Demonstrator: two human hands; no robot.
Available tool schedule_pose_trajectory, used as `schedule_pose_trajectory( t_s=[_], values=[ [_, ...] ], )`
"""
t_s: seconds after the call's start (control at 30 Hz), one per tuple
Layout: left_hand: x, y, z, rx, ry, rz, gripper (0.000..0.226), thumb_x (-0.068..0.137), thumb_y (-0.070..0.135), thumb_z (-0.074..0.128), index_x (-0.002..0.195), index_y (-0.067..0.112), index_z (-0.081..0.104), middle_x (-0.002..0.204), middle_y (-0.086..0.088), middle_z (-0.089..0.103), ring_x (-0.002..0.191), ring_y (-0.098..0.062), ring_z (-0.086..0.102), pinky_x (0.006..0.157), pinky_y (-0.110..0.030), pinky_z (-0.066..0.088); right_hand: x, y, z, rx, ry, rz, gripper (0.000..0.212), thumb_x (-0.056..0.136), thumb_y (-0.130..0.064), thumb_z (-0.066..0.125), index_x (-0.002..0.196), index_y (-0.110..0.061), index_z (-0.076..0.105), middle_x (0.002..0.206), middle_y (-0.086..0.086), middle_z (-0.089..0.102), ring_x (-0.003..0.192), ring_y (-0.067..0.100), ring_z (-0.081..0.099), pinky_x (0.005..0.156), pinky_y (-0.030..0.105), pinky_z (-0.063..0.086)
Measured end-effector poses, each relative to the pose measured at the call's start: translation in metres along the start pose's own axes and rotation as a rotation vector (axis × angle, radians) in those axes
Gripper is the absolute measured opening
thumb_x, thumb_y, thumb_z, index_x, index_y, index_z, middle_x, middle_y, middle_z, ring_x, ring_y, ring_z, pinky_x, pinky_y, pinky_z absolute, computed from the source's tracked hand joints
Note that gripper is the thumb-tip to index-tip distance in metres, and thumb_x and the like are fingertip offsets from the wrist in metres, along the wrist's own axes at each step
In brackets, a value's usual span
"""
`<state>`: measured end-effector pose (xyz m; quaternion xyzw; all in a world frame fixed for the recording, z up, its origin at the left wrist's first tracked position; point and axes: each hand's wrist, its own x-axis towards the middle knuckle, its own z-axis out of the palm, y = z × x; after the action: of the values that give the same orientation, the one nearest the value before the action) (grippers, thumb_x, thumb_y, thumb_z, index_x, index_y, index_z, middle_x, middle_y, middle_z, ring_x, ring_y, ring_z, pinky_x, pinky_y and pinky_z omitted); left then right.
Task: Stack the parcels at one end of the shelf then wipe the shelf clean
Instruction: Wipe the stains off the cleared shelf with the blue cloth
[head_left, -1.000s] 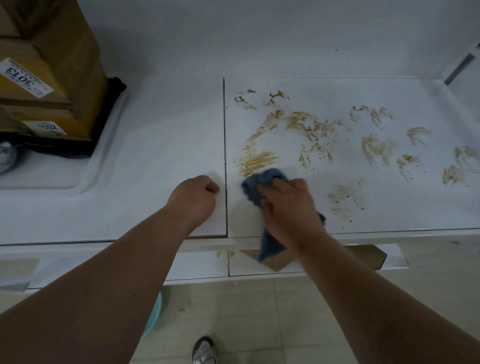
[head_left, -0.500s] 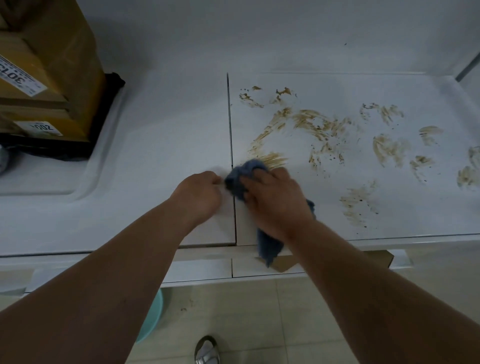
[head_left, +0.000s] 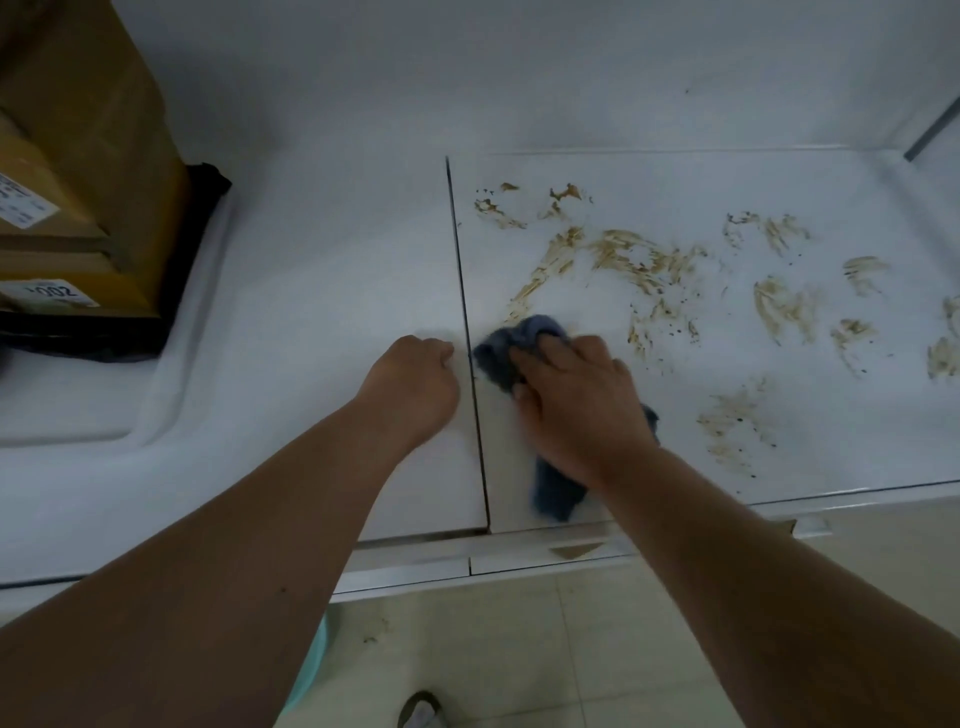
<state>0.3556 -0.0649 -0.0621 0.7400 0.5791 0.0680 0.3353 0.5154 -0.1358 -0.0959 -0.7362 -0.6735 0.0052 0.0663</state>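
Head view is showing the right hand (head_left: 576, 400) pressing a blue cloth (head_left: 519, 345) flat-fingered onto the white shelf (head_left: 311, 291), just right of the seam (head_left: 465, 332), likely to scrub the brown smears (head_left: 639, 265) spreading farther right. Just left of that seam, the left hand (head_left: 415, 382) is resting fisted, gripping nothing, apparently bracing. Parcels (head_left: 78, 171) are sitting stacked far left of it, clearing the surface.
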Motion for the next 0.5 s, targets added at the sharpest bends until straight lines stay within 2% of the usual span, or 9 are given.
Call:
schedule_pose_trajectory(
  t_s=[0.1,0.2,0.27,0.37,0.5],
  values=[
    [0.004,-0.001,-0.006,0.027,-0.07,0.006,0.045,0.101,0.013,0.034,0.145,0.018,0.041,0.153,-0.007,0.034,0.136,-0.025,0.037,0.109,-0.028,0.029,0.017,0.023,-0.005,-0.018,-0.013,0.26,0.046,0.1,-0.039,0.035,0.143,-0.027,0.044,0.143,-0.001,0.046,0.125,0.028,0.034,0.097,0.044,0.036],
    [0.008,-0.004,-0.009,0.009,-0.117,0.006,0.046,0.101,0.016,0.034,0.147,0.02,0.037,0.153,-0.007,0.034,0.132,-0.026,0.043,0.112,-0.036,0.033,0.018,-0.004,-0.007,-0.002,-0.045,0.369,0.045,0.1,-0.037,0.031,0.142,-0.025,0.042,0.143,0.001,0.043,0.125,0.028,0.033,0.097,0.047,0.034],
    [0.009,-0.004,-0.009,-0.045,-0.129,-0.006,0.046,0.1,0.017,0.037,0.147,0.018,0.037,0.151,-0.007,0.038,0.129,-0.026,0.046,0.109,-0.038,0.037,0.007,-0.035,-0.001,-0.014,-0.02,0.275,0.04,0.097,-0.033,0.037,0.135,-0.025,0.046,0.134,0.001,0.048,0.119,0.028,0.04,0.091,0.048,0.037],
    [0.01,-0.002,-0.012,-0.106,-0.12,-0.015,0.042,0.097,0.012,0.041,0.138,0.01,0.048,0.136,-0.012,0.052,0.115,-0.029,0.055,0.101,-0.04,0.045,-0.01,-0.062,0.007,-0.009,0.005,0.086,0.046,0.087,-0.033,0.046,0.131,-0.026,0.056,0.128,0.0,0.058,0.11,0.029,0.05,0.08,0.045,0.043],
    [0.011,0.0,-0.014,-0.165,-0.15,-0.033,0.038,0.097,0.011,0.041,0.133,0.01,0.052,0.127,-0.014,0.057,0.111,-0.03,0.057,0.097,-0.043,0.048,0.026,-0.038,0.003,-0.032,-0.028,-0.03,0.045,0.098,-0.033,0.039,0.143,-0.031,0.04,0.139,-0.001,0.046,0.12,0.027,0.04,0.092,0.046,0.039]
  ],
)
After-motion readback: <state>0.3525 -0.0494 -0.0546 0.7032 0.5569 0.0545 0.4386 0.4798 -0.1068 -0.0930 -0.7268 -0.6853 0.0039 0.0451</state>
